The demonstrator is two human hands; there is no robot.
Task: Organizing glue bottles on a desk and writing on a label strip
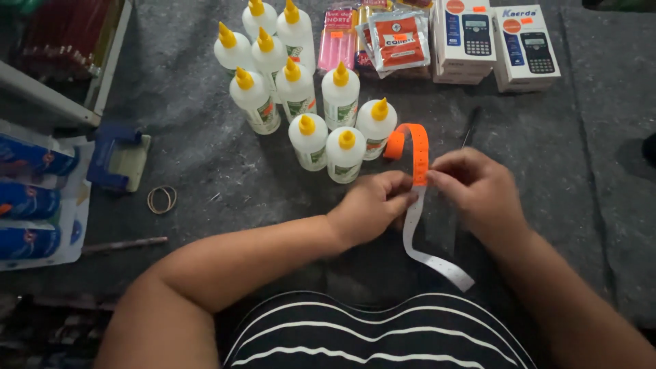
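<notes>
Left hand [372, 205] and right hand [475, 188] both pinching orange sticker strip [418, 154] above grey cloth [198, 150]; white backing tail [430, 256] hangs toward lap. Glue bottles [307, 102] just behind; calculator boxes [495, 41] farther back.

Stationery shop, rows of glue bottles [309, 140], boxed calculators [465, 37], packets [400, 39]

Hidden / cropped bits, head view

I can't see where the left hand [372, 208] and right hand [478, 188] pinch the orange label strip [415, 147]; fingers cover it. Black pen [470, 126] half behind right hand. Glue bottles [311, 140]: back row cut by top edge, labels too small to tell. Blue packs [27, 201] cropped at left edge. Dark object at right edge [649, 147], can't ID.
</notes>
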